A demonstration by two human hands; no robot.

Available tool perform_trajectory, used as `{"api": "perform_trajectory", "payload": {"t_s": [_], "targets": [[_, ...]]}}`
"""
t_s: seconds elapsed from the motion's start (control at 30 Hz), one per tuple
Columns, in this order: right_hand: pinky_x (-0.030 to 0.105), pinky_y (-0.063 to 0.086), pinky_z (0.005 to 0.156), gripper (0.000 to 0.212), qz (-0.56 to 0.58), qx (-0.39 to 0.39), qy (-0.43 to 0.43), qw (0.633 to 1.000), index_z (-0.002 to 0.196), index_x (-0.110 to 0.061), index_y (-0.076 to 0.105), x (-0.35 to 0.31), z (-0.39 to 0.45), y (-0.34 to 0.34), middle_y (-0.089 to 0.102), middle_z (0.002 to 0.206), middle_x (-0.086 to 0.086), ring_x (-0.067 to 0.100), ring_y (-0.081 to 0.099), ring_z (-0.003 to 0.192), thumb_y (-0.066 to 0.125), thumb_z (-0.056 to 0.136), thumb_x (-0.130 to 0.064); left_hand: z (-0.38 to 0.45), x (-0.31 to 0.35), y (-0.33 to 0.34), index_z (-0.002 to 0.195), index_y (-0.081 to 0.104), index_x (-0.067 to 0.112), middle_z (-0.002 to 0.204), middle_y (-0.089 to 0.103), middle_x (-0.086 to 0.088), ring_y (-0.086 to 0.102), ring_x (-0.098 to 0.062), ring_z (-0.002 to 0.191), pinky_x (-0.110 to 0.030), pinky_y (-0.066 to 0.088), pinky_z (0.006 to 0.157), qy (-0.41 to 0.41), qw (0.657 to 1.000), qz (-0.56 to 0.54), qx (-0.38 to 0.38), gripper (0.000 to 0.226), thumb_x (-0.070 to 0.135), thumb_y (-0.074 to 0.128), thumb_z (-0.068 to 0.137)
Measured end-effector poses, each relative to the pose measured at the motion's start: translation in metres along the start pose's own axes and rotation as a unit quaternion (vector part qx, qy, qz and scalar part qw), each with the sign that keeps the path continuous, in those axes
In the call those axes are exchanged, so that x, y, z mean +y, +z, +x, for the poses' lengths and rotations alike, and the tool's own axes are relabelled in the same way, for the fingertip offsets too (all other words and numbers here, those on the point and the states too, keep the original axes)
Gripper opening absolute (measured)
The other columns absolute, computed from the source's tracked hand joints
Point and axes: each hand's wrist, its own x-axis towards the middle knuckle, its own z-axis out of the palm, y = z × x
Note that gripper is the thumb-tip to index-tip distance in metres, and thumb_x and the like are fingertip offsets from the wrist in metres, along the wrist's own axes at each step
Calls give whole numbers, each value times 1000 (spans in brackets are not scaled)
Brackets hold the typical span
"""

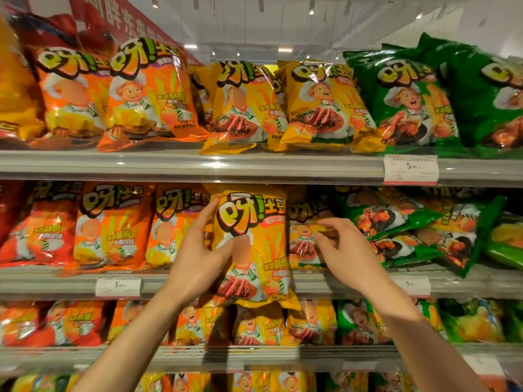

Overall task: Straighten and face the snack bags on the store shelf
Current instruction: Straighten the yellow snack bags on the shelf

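Gripping glossy bag [254, 241] — crinkly, pillow-plump

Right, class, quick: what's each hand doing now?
Left hand: holds the yellow bag.
Right hand: fingers loosely curled, holding nothing.

The yellow snack bag [252, 244] I'm holding stands upright and faces me, pulled forward so its bottom hangs over the front edge of the middle shelf [70, 281]. It shows a cartoon chef and a plate of grilled meat. My left hand [198, 258] grips its left side, thumb across the front. Behind it to the right sits another yellow bag [304, 236], set further back, just beside my right hand [343, 247]. Left of these, the orange bags [113, 227] stand fairly straight in a row. To the right, the green bags [418, 230] lie tumbled and tilted, overlapping each other.
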Motion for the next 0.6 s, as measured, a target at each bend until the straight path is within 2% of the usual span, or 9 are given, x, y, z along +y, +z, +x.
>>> {"api": "perform_trajectory", "payload": {"t_s": [0.07,0.13,0.23,0.3,0.4,0.5,0.6], "targets": [[34,41,102,49,-79,-6,-3,997,138,-15,52,1,20,6,51,134,8,26,51,123,53,97,-43,-1,-3,-8,152,27,47,154,38,20,38,-3,136,-27,35,106,0,1000,9,7,87,51,74,79],[38,38,107,68,-133,-32,35,990,143,-11,44,2,39,15,44,142,17,34,44,130,50,93,-57,0,-5,-13,151,26,50,155,38,18,38,-6,139,-33,36,111,6,1000,12,13,89,58,73,76],[46,33,113,104,-157,-104,121,975,153,-10,22,1,57,30,22,157,24,41,30,141,44,81,-81,2,-9,-17,151,27,47,153,38,16,40,-6,136,-28,34,106,14,999,23,27,82,44,74,85],[51,30,115,118,-172,-128,156,964,156,-12,13,-1,61,38,8,161,22,43,21,144,44,72,-89,4,-12,-20,151,25,48,154,37,15,40,-9,137,-30,35,104,11,999,30,27,80,41,73,87],[57,27,113,124,-187,-124,186,957,156,-15,9,-4,62,44,0,163,19,43,15,146,51,66,-90,7,-18,-27,148,24,55,152,41,15,45,-13,135,-33,39,99,2,999,34,24,80,46,74,86],[55,33,109,116,-194,-97,186,958,154,-15,16,-3,61,47,12,160,19,40,25,143,55,70,-85,10,-18,-31,149,26,54,150,44,13,47,-14,133,-33,40,101,-2,1000,24,16,80,47,74,85],[54,37,106,105,-168,-37,170,970,150,-14,24,2,57,50,23,155,18,40,33,138,61,73,-76,11,-16,-31,151,27,49,150,44,13,45,-12,135,-33,39,107,6,1000,21,18,81,46,75,85]]}}
